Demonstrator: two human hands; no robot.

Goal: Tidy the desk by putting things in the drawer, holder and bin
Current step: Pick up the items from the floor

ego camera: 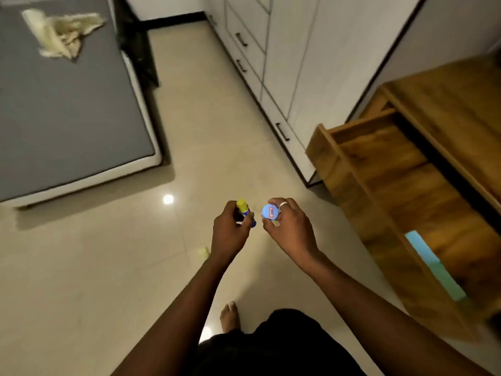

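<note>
A blue tube (247,215) with a yellow top sits tilted in the left hand (230,231). Just beside it, the right hand (291,226) pinches a round blue cap (270,212) with a red-framed label. The wooden drawer (334,169) stands open and holds 1 pale blue flat item (433,264).

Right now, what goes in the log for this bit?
left hand: holds yellow-tipped stick | right hand: holds round blue piece | drawer: open

I count two hands, my left hand (229,229) and right hand (290,226), each holding one item: one yellow-capped glue stick (245,213) and one blue round container (270,212). One ring (283,204). One wooden drawer (339,150) with one light-blue pad (433,264). One bed (67,104), one crumpled cloth (59,31). Three cabinet handles (282,131). One bare foot (230,316). One yellow scrap (203,252).
</note>
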